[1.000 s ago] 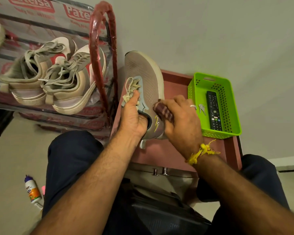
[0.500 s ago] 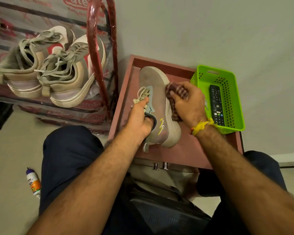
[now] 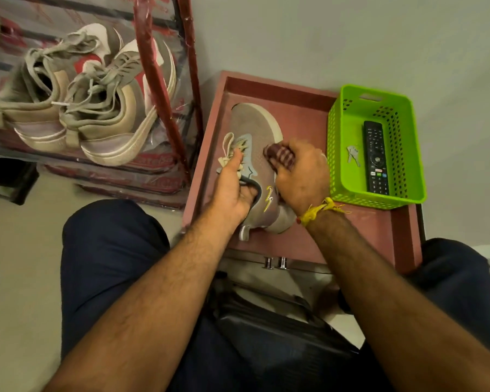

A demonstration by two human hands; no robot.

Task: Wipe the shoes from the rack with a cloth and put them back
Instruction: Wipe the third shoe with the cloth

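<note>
Left hand (image 3: 232,190) grips grey shoe (image 3: 259,165) at the collar, thumb on the laces; right hand (image 3: 303,176) pinches striped cloth (image 3: 279,157) against its side. Shoe sits on red counter (image 3: 359,224). Wiping midway, judging; pair of shoes (image 3: 77,114) on rack (image 3: 164,89); return pending.

Head view, looking steeply down, close, apparently.

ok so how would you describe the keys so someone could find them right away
Start at the reddish cabinet top against the wall, then go to the bright green perforated basket on its right side. The keys lie on the basket floor left of the black remote: small, silvery metal, the only other thing in there.
</note>
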